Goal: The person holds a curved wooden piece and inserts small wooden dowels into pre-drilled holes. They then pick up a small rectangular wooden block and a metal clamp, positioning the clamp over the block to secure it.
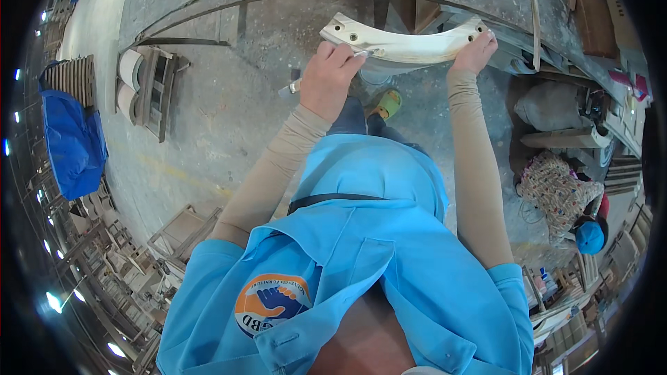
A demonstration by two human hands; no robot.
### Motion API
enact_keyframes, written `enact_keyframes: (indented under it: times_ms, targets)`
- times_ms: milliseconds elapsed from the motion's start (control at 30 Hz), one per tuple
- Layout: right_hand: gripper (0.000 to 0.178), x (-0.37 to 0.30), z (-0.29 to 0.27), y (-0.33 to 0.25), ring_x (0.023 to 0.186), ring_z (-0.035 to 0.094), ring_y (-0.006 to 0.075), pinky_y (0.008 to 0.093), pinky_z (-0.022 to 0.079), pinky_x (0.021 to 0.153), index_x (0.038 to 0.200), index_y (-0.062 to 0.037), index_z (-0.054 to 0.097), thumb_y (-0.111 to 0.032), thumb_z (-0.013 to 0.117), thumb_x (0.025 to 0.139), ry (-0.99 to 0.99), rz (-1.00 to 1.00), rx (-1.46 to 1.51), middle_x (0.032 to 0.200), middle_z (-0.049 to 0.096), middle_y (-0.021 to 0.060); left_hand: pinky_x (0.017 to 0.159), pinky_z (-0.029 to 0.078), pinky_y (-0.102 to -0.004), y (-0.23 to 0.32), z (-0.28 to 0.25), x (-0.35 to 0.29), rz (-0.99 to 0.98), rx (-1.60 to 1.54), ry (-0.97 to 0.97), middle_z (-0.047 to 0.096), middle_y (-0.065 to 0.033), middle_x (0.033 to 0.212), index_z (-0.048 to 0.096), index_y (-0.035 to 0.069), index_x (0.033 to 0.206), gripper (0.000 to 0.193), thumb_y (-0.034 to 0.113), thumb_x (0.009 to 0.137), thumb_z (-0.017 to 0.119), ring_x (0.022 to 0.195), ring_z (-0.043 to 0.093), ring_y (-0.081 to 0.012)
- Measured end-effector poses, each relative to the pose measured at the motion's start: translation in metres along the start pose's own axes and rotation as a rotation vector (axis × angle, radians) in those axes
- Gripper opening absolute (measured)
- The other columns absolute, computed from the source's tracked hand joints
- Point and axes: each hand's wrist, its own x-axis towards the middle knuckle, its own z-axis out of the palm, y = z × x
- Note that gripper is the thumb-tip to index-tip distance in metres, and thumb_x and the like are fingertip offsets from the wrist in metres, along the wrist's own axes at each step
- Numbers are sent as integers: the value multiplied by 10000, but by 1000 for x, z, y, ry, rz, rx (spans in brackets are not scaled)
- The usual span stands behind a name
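Bright blue shirt (340,229) spreads nearest, bearing a round, lettered orange, white and blue logo (272,304). Beyond it, a curved pale piece (410,47) runs from the right hand (475,53), clasped on its right end, past the left hand (326,80), which pinches a small, half-hidden object (362,54) at its left part.

The light-blue shirt (431,250) has short sleeves and an open collar (441,347). A round orange, white and dark-blue badge (272,304) marks its left chest. A thin black band (337,198) crosses the waist. Snug, wrinkled beige arm covers (479,180) end at the wrists, leaving the fingers (338,57) bare. Below show dark-blue trousers (349,118) and a lime-green clog (391,102).
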Motion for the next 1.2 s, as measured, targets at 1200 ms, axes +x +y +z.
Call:
enact_keyframes:
  times_ms: [1200]
  targets:
    - [401, 0, 10, -8, 942, 537, 250, 354, 426, 856, 1127, 48, 474, -317, 385, 990, 10, -65, -130, 1062, 553, 181, 698, 465, -334, 23, 3, 7, -162, -177, -54, 602, -46, 845, 703, 89, 938, 217, 19, 734, 678, 807, 542, -243]
